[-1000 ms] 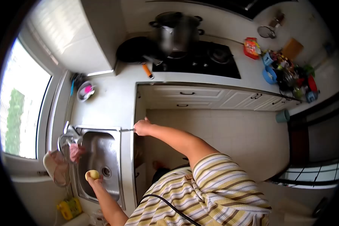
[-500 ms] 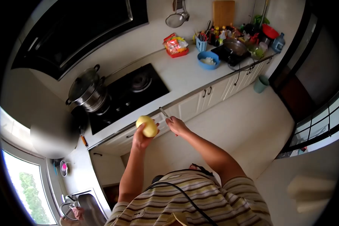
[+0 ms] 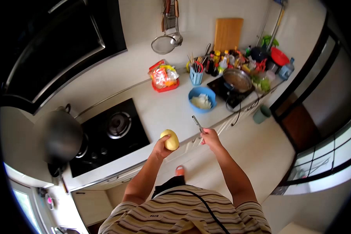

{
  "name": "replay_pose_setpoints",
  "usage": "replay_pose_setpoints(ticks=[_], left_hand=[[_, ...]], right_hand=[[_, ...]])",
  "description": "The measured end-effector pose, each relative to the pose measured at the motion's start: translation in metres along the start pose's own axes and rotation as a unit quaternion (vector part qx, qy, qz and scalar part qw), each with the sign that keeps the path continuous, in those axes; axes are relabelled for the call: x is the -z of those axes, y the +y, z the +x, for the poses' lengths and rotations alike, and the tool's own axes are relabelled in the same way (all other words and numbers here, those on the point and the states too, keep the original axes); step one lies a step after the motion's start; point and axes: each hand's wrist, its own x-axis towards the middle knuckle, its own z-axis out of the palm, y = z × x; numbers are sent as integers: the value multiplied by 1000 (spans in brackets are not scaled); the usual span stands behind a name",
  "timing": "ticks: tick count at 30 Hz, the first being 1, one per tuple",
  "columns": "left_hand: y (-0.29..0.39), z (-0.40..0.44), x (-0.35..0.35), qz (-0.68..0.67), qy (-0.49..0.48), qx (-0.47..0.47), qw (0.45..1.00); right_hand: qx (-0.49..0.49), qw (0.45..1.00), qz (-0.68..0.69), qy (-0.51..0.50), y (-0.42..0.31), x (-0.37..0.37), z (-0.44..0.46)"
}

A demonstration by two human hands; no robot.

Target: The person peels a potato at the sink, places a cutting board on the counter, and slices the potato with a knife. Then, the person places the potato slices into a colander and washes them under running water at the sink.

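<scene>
My left hand (image 3: 162, 148) is wrapped around a smooth, pale yellow peeled potato (image 3: 170, 140), its thumb lying across the front. My right hand (image 3: 210, 138) grips a slim metal peeler (image 3: 197, 123) by the handle, the head pointing up and away from me. The peeler and the potato are apart. Both hands are in front of the counter edge. Just beyond them on the counter is a blue bowl (image 3: 202, 99) with whitish pieces inside.
A black gas hob (image 3: 105, 136) lies to the left, with a blurred dark round pan (image 3: 60, 136) at its far side. Right of the bowl, a pan (image 3: 238, 80) sits on a black cooker beside many bottles. A green bin (image 3: 262, 114) stands on the floor.
The view has shifted toward the right end of the counter, bringing my hands closer to the blue bowl. Both hands keep their holds, somewhat farther apart. A foot in an orange slipper now shows.
</scene>
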Motion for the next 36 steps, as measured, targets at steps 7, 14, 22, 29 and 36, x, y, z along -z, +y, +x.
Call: replay_pose_setpoints(ticks=[7,14,22,29,36], left_hand=[[-2,177,-71,78,-4,66,995],[-24,294,-103,118,88,78,986],[-10,335,-145,120,308,11,944],[25,344,-145,89,338,1,937],[45,368,-146,87,300,-2,950]], right_hand=[[337,851,-337,222,-44,129,174],[247,875,-353,218,-105,190,352],[305,867,-390,56,-133,201,519],[314,839,-441,-58,-160,188,564],[298,783,-536,-103,-146,155,593]])
